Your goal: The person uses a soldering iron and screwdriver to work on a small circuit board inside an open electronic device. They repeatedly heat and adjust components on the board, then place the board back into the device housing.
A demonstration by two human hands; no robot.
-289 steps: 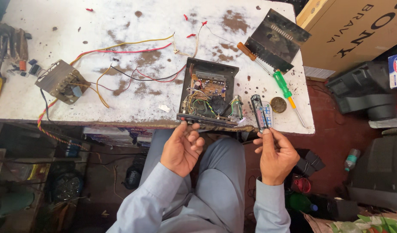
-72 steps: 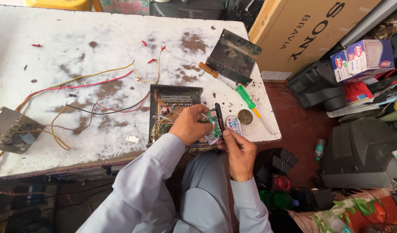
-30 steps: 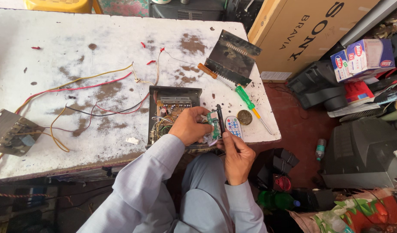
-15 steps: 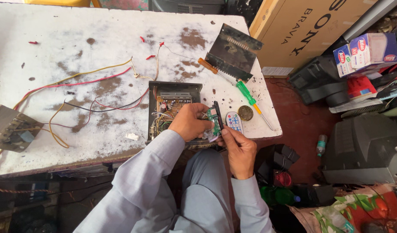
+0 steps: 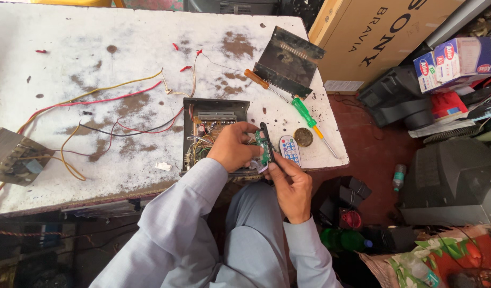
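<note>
At the centre of the frame, the left hand [image 5: 232, 148] and right hand [image 5: 290, 184] are pinching a small green circuit board [image 5: 264, 146] beside the open black box [image 5: 210, 133], which is holding wires and parts. Its lid [image 5: 288, 61] is lying off, upper right; reassembly looks undone.

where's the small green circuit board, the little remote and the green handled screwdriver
small green circuit board [image 5: 263, 148], head view, on its green face between both hands
little remote [image 5: 290, 150], head view, on its button pad
green handled screwdriver [image 5: 304, 111], head view, on the middle of its green handle
</note>
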